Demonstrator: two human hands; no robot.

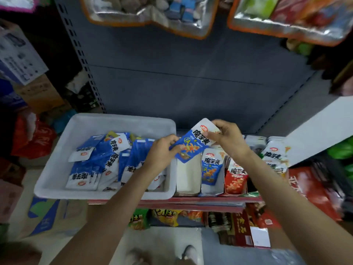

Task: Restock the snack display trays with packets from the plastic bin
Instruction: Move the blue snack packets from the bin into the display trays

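Step in hand: transfer of one packet from the bin to a display tray. Both hands hold a single blue-and-white foil snack packet [193, 144] in the air, above the gap between the bin and the trays. The left hand [162, 152] pinches the packet's lower blue end between thumb and curled fingers. The right hand [227, 136] pinches the upper white end, fingers curled over the edge. Neither hand holds anything else.

The white rectangular plastic bin [57, 163] sits on the shelf at the left and contains a loose pile of matching blue-and-white packets [107, 159], lying flat and overlapping. Just beside its right wall stands a row of narrow white card display trays. The first white tray [188, 176] appears empty (its floor shows bare white). The second tray [212, 173] holds upright blue packets; the third tray [236, 178] holds red packets; further trays to the right hold more packets, partly hidden by the right forearm.

The held packet hangs tilted directly over the rear of the first tray. The next move likely calls for turning the packet upright, print facing forward, and lowering it into that empty tray, standing against the back wall. The restock appears to be at an early stage, since the bin is well filled.
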